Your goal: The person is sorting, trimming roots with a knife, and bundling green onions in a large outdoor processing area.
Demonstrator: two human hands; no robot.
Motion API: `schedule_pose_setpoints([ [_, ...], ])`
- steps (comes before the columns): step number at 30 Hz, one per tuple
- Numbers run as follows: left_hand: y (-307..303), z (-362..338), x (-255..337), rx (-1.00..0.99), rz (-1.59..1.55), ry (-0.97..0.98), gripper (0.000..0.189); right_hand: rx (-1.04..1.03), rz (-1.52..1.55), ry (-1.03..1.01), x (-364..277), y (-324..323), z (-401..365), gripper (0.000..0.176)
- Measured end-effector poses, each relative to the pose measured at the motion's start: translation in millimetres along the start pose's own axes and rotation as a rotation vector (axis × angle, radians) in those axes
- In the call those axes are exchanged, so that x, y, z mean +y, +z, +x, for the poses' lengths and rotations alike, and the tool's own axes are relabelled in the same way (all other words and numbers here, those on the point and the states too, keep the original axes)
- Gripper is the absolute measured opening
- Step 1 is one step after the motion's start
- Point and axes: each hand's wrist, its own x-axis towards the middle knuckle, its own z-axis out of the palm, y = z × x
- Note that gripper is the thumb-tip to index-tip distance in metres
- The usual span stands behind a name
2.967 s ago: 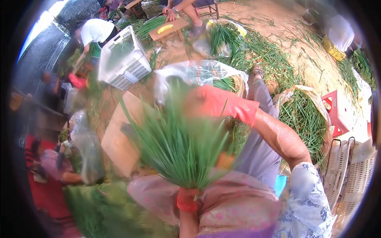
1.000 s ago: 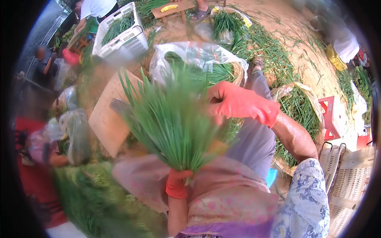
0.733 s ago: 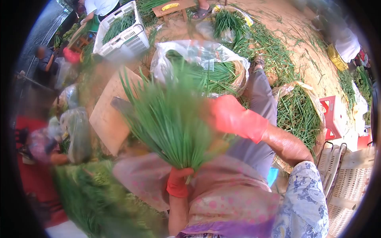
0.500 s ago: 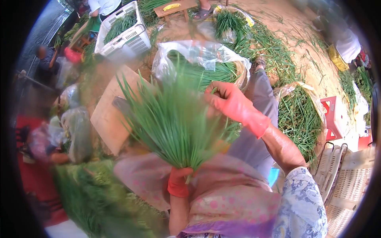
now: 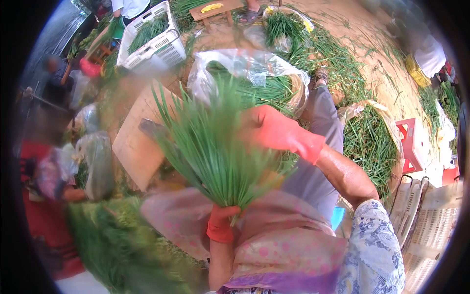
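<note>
My left hand (image 5: 220, 224), in a red rubber glove, is closed around the stem ends of a bunch of green chives (image 5: 220, 166). The leaves fan upward and away from my lap. My right hand (image 5: 274, 128), in a matching glove, is at the upper right side of the leaves. Its fingers are blurred and partly lost among the leaf tips, so their grip does not show. Beneath both hands lies a pink-spotted apron (image 5: 289, 247) over my knees.
Beyond the bunch sits a clear plastic bag (image 5: 200, 73) of chives. A wooden board (image 5: 139, 142) lies left of it, and a white crate (image 5: 159, 51) stands behind. At right are a sack of cut greens (image 5: 369, 147), a red stool (image 5: 412, 144) and a pale basket (image 5: 435, 230). Other people sit around.
My right hand has moved slightly left and inward, against the leaves, and its earlier visible pinch is now blurred. My left hand keeps its hold on the chives in nearly the same place.
</note>
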Motion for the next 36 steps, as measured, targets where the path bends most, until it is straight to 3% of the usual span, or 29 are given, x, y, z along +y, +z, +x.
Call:
schedule_pose_setpoints([
  [1, 4, -1, 2, 0.02, 0.013, 0.008, 0.053, 0.049, -0.03, -0.039, 8, 3, 2, 0.019],
  [2, 7, -3, 5, 0.037, 0.03, 0.013, 0.053, 0.236, -0.448, -0.331, 22, 8, 5, 0.019],
  [5, 16, -5, 14, 0.08, 0.052, 0.024, 0.05, 0.459, -0.465, -0.39, 35, 20, 10, 0.018],
  [6, 19, -1, 17, 0.079, 0.04, 0.017, 0.047, 0.424, -0.33, -0.238, 39, 20, 8, 0.018],
  [10, 21, -1, 18, 0.052, -0.002, 0.093, 0.04, 0.501, -0.815, -0.356, 62, 21, 18, 0.022],
  [13, 40, -3, 26, 0.073, -0.066, 0.139, 0.039, 0.461, -0.9, -0.324, 61, 17, 20, 0.023],
  [16, 43, -5, 29, 0.068, -0.093, 0.119, 0.04, 0.585, -0.964, -0.327, 55, 1, 25, 0.022],
  [18, 36, -6, 23, 0.081, -0.088, 0.104, 0.041, 0.793, -0.894, -0.201, 61, -32, 41, 0.023],
  [19, 31, -8, 20, 0.092, -0.081, 0.098, 0.041, 0.752, -0.661, -0.081, 54, -52, 39, 0.024],
  [21, 25, -10, 19, 0.1, -0.034, 0.105, 0.04, 0.49, -0.897, 0.123, 43, -82, 18, 0.029],
  [22, 24, -10, 19, 0.107, -0.014, 0.11, 0.039, 0.331, -0.977, 0.191, 42, -91, 2, 0.022],
  [25, 16, -4, 16, 0.016, -0.003, 0.09, 0.039, 0.519, -1.043, -0.26, 53, -98, -42, 0.038],
  [28, 13, -3, 12, 0.031, 0.004, 0.067, 0.039, 0.418, -0.99, -0.159, 3, -76, -82, 0.057],
  [31, 14, 0, 13, 0.03, -0.012, 0.076, 0.039, 0.274, -1.137, -0.399, -14, -53, -101, 0.054],
  [33, 20, -3, 11, 0.047, -0.044, 0.116, 0.04, 0.136, -1.165, -0.427, -13, -41, -99, 0.057],
  [36, 18, -3, 5, -0.022, -0.051, 0.101, 0.043, 0.127, -1.2, -0.461, 26, -37, -83, 0.028],
])
